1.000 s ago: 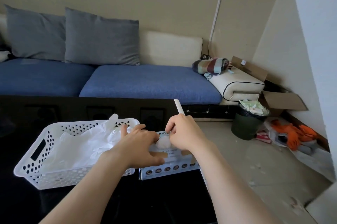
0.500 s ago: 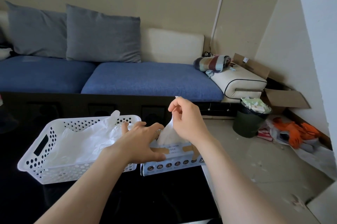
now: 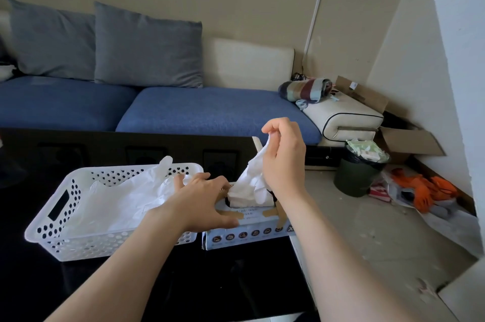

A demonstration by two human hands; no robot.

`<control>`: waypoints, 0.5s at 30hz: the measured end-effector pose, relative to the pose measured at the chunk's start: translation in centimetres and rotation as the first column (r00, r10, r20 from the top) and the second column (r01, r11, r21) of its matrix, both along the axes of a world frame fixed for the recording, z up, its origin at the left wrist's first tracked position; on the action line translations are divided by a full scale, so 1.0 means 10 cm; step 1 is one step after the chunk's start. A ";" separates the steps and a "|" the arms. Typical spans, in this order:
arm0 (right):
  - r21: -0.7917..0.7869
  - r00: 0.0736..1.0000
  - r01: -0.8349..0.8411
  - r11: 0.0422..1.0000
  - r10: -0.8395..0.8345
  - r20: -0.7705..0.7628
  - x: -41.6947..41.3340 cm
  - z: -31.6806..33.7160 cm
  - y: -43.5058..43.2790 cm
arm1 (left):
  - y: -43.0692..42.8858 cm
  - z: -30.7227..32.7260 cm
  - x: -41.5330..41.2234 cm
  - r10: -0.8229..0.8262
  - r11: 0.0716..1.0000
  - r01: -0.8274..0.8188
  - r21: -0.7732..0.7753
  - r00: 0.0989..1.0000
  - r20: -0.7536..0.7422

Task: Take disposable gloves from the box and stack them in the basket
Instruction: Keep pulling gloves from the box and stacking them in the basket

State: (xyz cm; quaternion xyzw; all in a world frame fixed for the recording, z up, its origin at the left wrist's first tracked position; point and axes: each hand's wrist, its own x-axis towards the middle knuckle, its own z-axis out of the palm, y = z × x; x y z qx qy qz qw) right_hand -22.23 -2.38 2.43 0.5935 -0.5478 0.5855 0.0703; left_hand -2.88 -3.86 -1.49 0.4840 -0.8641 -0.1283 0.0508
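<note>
A white perforated basket (image 3: 52, 219) stands on the black table and holds a loose pile of clear disposable gloves (image 3: 123, 195). Right beside it lies the pale glove box (image 3: 249, 232), its top slot showing white gloves. My left hand (image 3: 202, 201) presses flat on the box's left top edge, fingers spread. My right hand (image 3: 283, 159) is raised above the box and pinches the top of a white glove (image 3: 252, 174). That glove stretches down to the slot, its lower end still in the box.
The black table (image 3: 183, 282) ends just right of the box. Behind it runs a blue sofa (image 3: 199, 109) with grey pillows. On the floor to the right are a dark bin (image 3: 359, 174), cardboard boxes (image 3: 409, 143) and orange items (image 3: 425, 188).
My right hand has risen from the box's slot, drawing a white glove upward out of it. My left hand has stayed pressed on the box.
</note>
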 end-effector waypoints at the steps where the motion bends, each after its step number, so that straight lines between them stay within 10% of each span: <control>1: -0.010 1.000 -0.001 1.000 0.001 0.023 0.01 0.01 0.00 | 0.01 0.01 -0.01 0.005 1.000 -0.005 -0.005 1.000 -0.018; 9: -0.042 0.881 -0.015 0.999 0.033 0.472 0.12 0.20 0.07 | 0.07 0.15 -0.08 -0.029 0.990 -0.015 -0.139 0.949 -0.313; 15: 0.142 0.687 -0.105 0.984 -0.032 0.726 0.08 0.22 0.10 | 0.05 0.28 -0.08 0.041 0.991 -0.114 -0.065 0.742 -0.669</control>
